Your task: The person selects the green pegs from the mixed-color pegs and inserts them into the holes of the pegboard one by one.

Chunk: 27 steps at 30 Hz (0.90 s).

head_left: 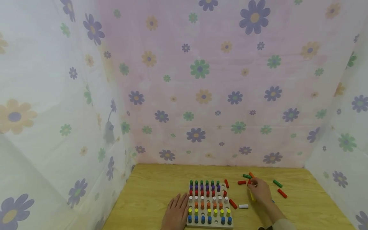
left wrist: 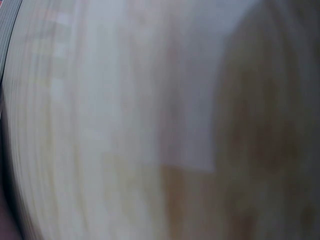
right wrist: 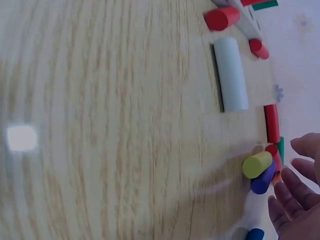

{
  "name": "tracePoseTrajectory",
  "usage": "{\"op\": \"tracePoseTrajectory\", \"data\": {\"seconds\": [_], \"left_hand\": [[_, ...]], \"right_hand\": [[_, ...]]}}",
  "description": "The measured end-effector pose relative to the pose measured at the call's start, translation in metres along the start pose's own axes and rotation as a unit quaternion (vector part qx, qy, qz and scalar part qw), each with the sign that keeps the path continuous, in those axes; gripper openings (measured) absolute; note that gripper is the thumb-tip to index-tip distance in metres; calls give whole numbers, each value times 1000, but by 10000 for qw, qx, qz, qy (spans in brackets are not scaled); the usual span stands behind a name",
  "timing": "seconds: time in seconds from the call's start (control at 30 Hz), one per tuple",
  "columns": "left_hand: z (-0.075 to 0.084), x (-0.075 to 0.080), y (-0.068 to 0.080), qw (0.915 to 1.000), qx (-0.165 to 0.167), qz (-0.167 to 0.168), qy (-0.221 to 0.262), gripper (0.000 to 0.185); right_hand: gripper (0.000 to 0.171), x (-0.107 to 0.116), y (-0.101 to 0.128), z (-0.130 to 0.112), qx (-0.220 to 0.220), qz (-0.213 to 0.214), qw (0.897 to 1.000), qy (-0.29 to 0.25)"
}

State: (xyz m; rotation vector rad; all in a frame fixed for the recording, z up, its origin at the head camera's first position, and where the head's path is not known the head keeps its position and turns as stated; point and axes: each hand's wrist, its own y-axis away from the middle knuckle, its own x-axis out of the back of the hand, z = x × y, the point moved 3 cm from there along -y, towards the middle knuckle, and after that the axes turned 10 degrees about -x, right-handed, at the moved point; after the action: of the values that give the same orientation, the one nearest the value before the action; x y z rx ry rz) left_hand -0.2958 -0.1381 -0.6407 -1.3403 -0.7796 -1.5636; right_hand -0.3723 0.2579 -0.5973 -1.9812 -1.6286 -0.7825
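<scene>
A pegboard (head_left: 216, 222) stands on the table with rows of coloured pegs upright in it; some holes show bare. Flat on the table lies my left hand (head_left: 176, 212), fingers extended, its edge right at the board's left side. My right hand (head_left: 260, 190) reaches down over loose pegs, fingertips right at a red peg (head_left: 249, 181). In the right wrist view the thumb and fingers (right wrist: 296, 186) are spread apart, near a yellow peg (right wrist: 257, 165) and a purple peg (right wrist: 264, 179). The left wrist view is blurred and shows mostly wood grain.
A white peg (head_left: 243, 206) and a red peg (head_left: 233, 204) lie right of the board. Green pegs (head_left: 277, 183), another red peg (head_left: 282, 193) and an orange peg (head_left: 251, 175) are scattered around the right hand. Flowered sheets (head_left: 218, 105) enclose the table's back and sides.
</scene>
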Motion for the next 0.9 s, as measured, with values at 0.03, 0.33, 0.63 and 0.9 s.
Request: {"op": "tracePoseTrajectory", "data": {"seconds": [0.03, 0.33, 0.63, 0.9], "left_hand": [[0, 0, 0, 10000, -5, -7, 15, 64], [1, 4, -1, 9999, -39, -128, 79, 62], [-3, -4, 0, 9999, -77, 80, -124, 63], [-3, -4, 0, 9998, -72, 107, -146, 65]], "right_hand": [[33, 1, -1, 2, -1, 28, 10000, 18], [43, 5, -14, -2, -90, -5, 9995, 287], [43, -1, -29, -9, 68, 34, 9957, 929], [44, -1, -30, -15, 20, -11, 9904, 1381]]}}
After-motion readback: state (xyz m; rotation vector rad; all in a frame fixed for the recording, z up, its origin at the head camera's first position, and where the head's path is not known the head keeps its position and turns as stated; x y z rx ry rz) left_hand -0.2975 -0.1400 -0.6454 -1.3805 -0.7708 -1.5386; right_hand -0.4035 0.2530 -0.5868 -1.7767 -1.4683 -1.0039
